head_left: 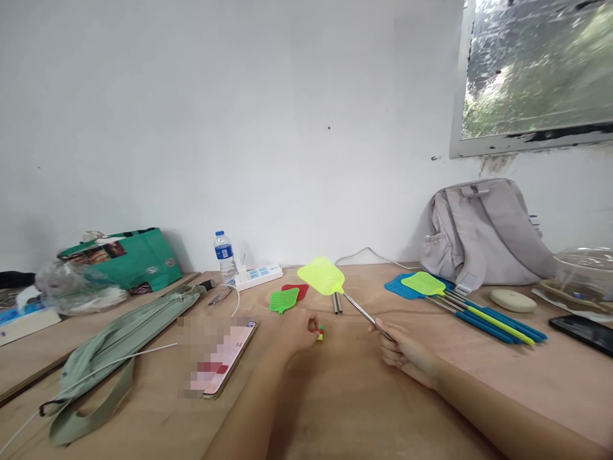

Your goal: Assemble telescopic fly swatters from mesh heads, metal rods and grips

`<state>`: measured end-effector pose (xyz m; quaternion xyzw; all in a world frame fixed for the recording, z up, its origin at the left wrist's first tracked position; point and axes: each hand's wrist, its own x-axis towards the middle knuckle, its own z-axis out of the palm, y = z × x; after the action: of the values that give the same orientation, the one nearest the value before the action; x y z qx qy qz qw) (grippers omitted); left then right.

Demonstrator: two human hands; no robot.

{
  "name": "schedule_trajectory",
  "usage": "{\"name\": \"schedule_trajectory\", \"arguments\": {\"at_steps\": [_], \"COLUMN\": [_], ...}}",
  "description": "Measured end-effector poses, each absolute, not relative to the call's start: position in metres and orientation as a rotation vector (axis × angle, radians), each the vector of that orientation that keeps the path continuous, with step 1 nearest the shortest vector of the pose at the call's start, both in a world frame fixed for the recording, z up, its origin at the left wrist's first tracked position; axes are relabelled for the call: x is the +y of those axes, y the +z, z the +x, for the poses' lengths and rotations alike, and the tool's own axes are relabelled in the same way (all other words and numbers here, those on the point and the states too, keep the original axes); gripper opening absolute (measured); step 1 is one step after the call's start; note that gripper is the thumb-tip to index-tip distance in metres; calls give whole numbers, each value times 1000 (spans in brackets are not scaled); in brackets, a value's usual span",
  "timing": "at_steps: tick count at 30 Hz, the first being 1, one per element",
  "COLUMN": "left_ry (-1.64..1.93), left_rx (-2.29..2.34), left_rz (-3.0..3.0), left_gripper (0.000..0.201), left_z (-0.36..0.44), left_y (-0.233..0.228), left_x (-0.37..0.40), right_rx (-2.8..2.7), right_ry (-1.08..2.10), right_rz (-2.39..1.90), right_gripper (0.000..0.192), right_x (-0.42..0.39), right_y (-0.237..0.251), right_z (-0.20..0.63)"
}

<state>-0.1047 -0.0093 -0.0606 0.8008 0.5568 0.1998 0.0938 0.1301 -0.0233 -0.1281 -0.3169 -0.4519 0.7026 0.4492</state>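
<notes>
My right hand (402, 348) grips the metal rod of a yellow-green fly swatter (322, 276), whose head points away toward the wall and hovers just above the wooden table (364, 409). My left hand (301, 330) rests on the table with its fingers closed around small coloured plastic pieces (320, 331), yellow and red. Just beyond my left hand lie a green swatter head (283, 299) and a red swatter head (297, 291). Two short metal tubes (337, 303) lie under the held swatter.
Finished swatters (460, 305) with blue and yellow handles lie at the right, before a grey backpack (483, 233). A phone (225, 364), a green pouch (119, 338), a water bottle (225, 257), a power strip (256, 275) and a green bag (129, 259) sit left.
</notes>
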Motion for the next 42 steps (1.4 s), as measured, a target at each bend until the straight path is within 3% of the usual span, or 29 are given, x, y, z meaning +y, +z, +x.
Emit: {"name": "schedule_trajectory", "arguments": {"at_steps": [6, 28, 34, 42], "left_ry": [479, 255, 109, 41], "left_rx": [1755, 1759, 1698, 1376], "left_rz": [2403, 2458, 2447, 2457], "left_gripper": [22, 4, 8, 21], "left_z": [-109, -103, -103, -88], "left_y": [-63, -60, -53, -76], "left_x": [-10, -20, -23, -20], "right_rx": [-958, -889, -905, -1018], "right_ry": [1652, 1340, 1471, 1573], "right_rz": [-724, -871, -789, -652], "right_gripper": [28, 26, 17, 29], "right_x": [-21, -19, -21, -20], "right_y": [-128, -132, -125, -133], "right_z": [132, 129, 136, 137]}}
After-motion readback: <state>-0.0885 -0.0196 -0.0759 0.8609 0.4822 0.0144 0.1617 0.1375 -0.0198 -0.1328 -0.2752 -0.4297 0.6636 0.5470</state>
